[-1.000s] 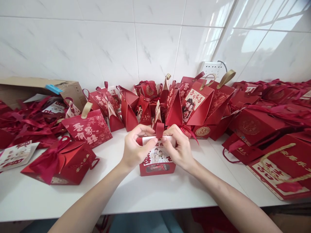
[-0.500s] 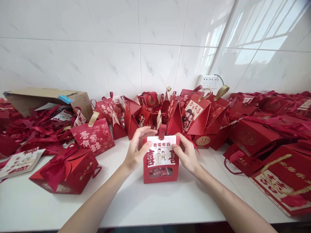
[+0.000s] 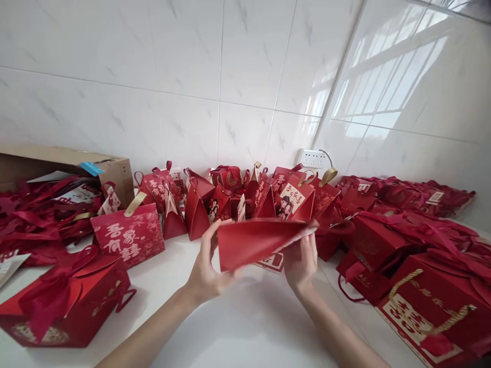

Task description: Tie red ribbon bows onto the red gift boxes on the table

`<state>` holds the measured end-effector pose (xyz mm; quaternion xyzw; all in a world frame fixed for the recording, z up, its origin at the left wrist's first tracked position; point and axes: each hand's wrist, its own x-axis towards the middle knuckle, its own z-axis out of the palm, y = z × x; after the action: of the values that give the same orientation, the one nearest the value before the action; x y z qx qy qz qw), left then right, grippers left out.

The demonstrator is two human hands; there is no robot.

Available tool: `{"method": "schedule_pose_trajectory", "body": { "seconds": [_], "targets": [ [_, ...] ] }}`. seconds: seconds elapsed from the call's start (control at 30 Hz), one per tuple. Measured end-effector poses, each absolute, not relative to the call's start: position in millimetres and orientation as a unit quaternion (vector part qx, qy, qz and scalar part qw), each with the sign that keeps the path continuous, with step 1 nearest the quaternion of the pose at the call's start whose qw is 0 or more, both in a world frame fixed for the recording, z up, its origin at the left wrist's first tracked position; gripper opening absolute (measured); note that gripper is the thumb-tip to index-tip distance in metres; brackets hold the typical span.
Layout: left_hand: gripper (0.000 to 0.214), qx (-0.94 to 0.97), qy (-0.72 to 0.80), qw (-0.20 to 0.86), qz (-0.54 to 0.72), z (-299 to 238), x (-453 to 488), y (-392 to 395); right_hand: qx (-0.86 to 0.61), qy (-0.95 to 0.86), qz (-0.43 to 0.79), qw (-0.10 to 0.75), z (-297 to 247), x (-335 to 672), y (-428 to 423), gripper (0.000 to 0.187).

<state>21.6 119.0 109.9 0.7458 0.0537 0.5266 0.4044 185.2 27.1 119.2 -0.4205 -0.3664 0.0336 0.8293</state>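
Note:
A small red gift box (image 3: 257, 240) with a white picture label is lifted off the white counter (image 3: 238, 327) and tipped, so its plain red underside faces me. My left hand (image 3: 207, 271) grips its left end, thumb up beside it and fingers under it. My right hand (image 3: 301, 258) grips the right end from below, fingers curled round the edge. The box's front label peeks out beneath, between my hands. Its ribbon handle is hidden behind the box.
Several red gift bags (image 3: 291, 199) line the tiled wall. A red box with a ribbon bow (image 3: 65, 301) sits at the near left, a flat red bag (image 3: 128, 235) behind it. A cardboard carton (image 3: 76, 166) holds ribbons at far left. Red bags (image 3: 422, 266) pile up on the right.
The box stood upright on the counter with both hands at its top flap. Now both hands have raised it and tipped it over, underside toward me. The view has tilted upward.

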Motion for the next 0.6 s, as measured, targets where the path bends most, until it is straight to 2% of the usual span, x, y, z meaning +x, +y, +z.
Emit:
{"method": "schedule_pose_trajectory", "body": {
  "seconds": [0.1,0.2,0.3,0.37,0.43,0.5,0.6],
  "targets": [
    [0.101,0.759,-0.04,0.261,0.595,105.7,22.0,125.8,-0.37,-0.425,0.026,0.825,124.4,186.2,26.6,0.041],
    [0.099,0.754,-0.05,0.242,0.609,107.2,21.8,127.2,-0.396,-0.417,0.009,0.818,127.8,189.2,24.3,0.038],
    [0.081,0.714,0.031,0.387,0.583,117.0,21.1,124.4,-0.444,-0.401,0.035,0.801,125.6,197.2,20.5,0.026],
    [0.062,0.671,0.104,0.556,0.479,124.6,21.4,123.1,-0.484,-0.408,0.122,0.764,123.6,201.7,18.6,0.035],
    [0.059,0.624,0.158,0.688,0.334,129.9,22.4,123.2,-0.515,-0.397,0.224,0.726,123.6,202.4,18.1,0.047],
    [0.062,0.59,0.189,0.747,0.242,131.7,23.7,124.2,-0.518,-0.362,0.266,0.728,126.7,199.1,18.9,0.05],
    [0.065,0.563,0.205,0.769,0.223,129.9,24.9,126.2,-0.504,-0.34,0.246,0.755,133.9,192.1,20.2,0.052]
  ]
}}
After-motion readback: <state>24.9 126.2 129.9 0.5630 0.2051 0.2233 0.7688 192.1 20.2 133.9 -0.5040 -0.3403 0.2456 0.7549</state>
